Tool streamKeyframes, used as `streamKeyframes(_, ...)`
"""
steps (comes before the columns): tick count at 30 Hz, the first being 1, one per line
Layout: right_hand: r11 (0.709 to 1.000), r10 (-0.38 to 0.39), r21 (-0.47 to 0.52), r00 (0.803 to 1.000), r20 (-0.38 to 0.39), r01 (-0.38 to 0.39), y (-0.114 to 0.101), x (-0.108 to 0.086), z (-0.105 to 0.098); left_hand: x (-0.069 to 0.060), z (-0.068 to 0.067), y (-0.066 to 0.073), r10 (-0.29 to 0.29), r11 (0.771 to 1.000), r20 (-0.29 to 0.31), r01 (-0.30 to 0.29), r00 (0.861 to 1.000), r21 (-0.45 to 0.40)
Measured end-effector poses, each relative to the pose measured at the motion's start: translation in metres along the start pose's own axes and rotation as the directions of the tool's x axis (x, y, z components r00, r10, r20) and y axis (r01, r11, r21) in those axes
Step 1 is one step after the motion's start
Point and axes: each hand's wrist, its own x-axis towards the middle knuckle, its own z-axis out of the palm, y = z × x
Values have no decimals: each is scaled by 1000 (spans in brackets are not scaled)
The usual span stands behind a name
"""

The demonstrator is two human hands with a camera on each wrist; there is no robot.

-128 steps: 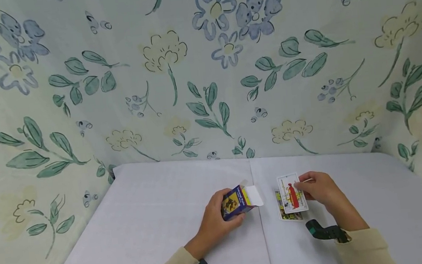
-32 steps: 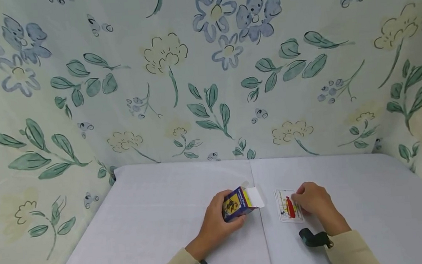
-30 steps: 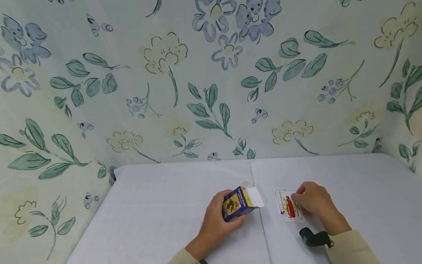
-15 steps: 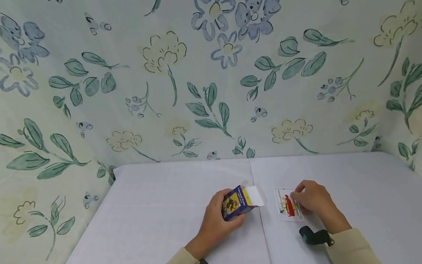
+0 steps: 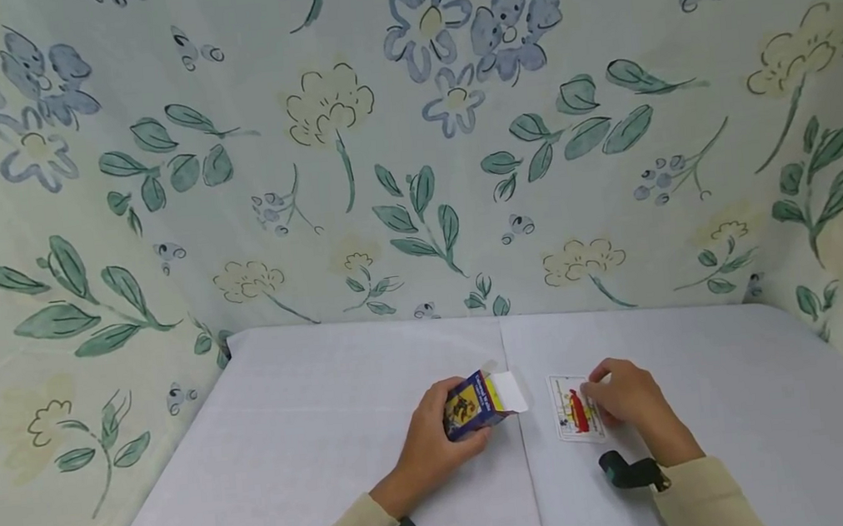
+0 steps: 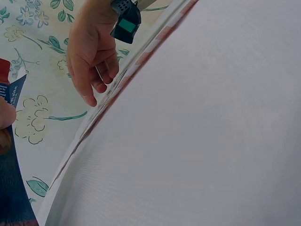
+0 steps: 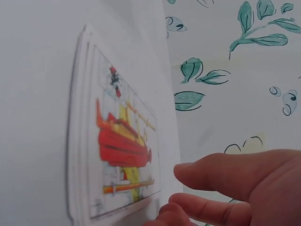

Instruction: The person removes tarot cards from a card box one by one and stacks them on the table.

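- Blue cardboard card box [image 5: 470, 407] is gripped, in the head view, by the left hand [image 5: 428, 448], with fingers and thumb round opposite sides; its white flap [image 5: 508, 391] is folded open toward the cards. To the right, apart from the box, the stack of picture cards [image 5: 570, 413] is laid flat on the white tablecloth [image 5: 334, 471], its right edge met by the right hand [image 5: 635, 401].
- In the left wrist view, only part of the box and of its holding hand is caught at the margin; the right hand's fingers are seen pointing down, some bent. No card can be made out.
- In the right wrist view, several slightly offset edges are shown under the top card [image 7: 124, 146]. Thumb and fingers are bent beside the stack; whether a card is pinched cannot be told.
- For neat stacking, the edges would best be nudged flush with light, even pressure, no corner being bent, while the box is held firmly but uncrushed.
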Motion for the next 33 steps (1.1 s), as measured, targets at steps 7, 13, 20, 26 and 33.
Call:
streamKeyframes(7,996,-80,44,995,-58,83,-11,-6,-7,0,-1,3,-26,1000,7,26,1000,-7)
streamKeyframes(13,974,-212,64,972,-97,219,-25,-11,-11,2,-2,5,-20,1000,4,20,1000,-14)
streamKeyframes(20,937,-308,123,941,-143,326,-39,-17,-6,3,-2,3,-4,1000,1,4,1000,-13)
streamKeyframes(26,917,-320,206,938,-136,343,-64,-39,-10,4,-4,3,0,1000,0,0,1000,-15)
streamKeyframes(33,910,-323,236,939,-117,342,-72,-48,-9,2,-1,1,-3,1000,2,3,1000,-10)
